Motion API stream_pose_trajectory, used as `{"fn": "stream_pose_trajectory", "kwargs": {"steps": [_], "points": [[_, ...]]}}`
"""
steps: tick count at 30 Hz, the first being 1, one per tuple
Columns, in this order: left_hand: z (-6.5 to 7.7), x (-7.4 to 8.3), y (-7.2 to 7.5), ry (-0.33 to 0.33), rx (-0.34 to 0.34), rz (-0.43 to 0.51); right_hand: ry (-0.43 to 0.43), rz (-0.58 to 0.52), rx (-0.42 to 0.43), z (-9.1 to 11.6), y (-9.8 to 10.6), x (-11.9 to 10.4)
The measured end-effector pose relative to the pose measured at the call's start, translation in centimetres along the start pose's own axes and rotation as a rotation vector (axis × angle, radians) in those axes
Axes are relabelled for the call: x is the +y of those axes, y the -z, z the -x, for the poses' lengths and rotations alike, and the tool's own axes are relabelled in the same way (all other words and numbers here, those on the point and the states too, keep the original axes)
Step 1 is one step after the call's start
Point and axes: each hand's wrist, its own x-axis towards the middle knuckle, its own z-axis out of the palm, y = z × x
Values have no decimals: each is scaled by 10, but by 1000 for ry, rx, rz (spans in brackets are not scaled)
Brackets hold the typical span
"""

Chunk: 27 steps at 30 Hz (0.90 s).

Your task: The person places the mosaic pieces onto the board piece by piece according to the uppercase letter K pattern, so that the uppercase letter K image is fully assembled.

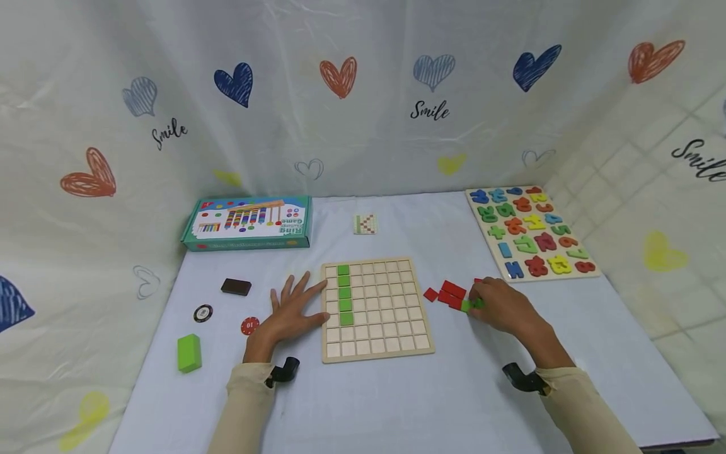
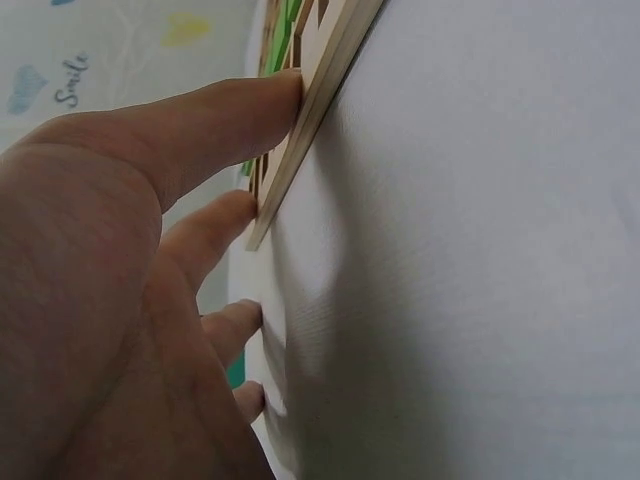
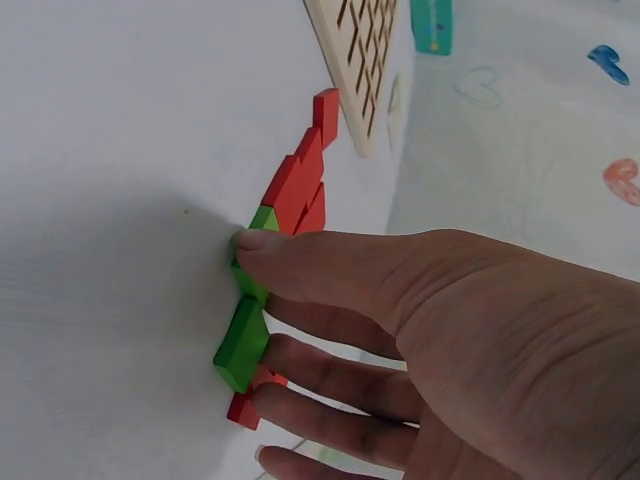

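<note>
A wooden grid board (image 1: 377, 357) lies mid-table, with several green square tiles (image 1: 346, 318) in one column near its left side. My left hand (image 1: 292, 313) is spread flat at the board's left edge; thumb and index fingertip touch the frame, as the left wrist view also shows. Right of the board is a loose cluster of red tiles (image 1: 454, 289) and green tiles (image 3: 240, 345). Over that cluster, my right hand (image 1: 501, 306) pinches a green tile (image 3: 249, 282) between thumb and fingers, its other fingers loosely bent. The hand partly hides the tiles.
A game box (image 1: 249, 224) and a small patterned card (image 1: 365, 224) stand at the back. Back right lies a colourful letter puzzle board (image 1: 535, 233). On the left are a dark brown block (image 1: 236, 287), a black-and-white chip (image 1: 203, 313), a red chip (image 1: 249, 326) and a green block (image 1: 189, 353).
</note>
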Motion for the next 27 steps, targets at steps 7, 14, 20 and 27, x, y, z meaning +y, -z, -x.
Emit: {"fn": "stream_pose_trajectory", "kwargs": {"steps": [7,14,20,27], "points": [[-1,-1,-2,1,0,-8,35,-16,-4,-1,-3,1],[-2,-2,-1,-6,5,3,25,-88,-12,-4,-1,3],[-1,-2,-1,-10,7,5,43,-127,-23,-2,3,4],[-2,-3,-2,-14,12,15,74,-127,-49,2,13,2]]}}
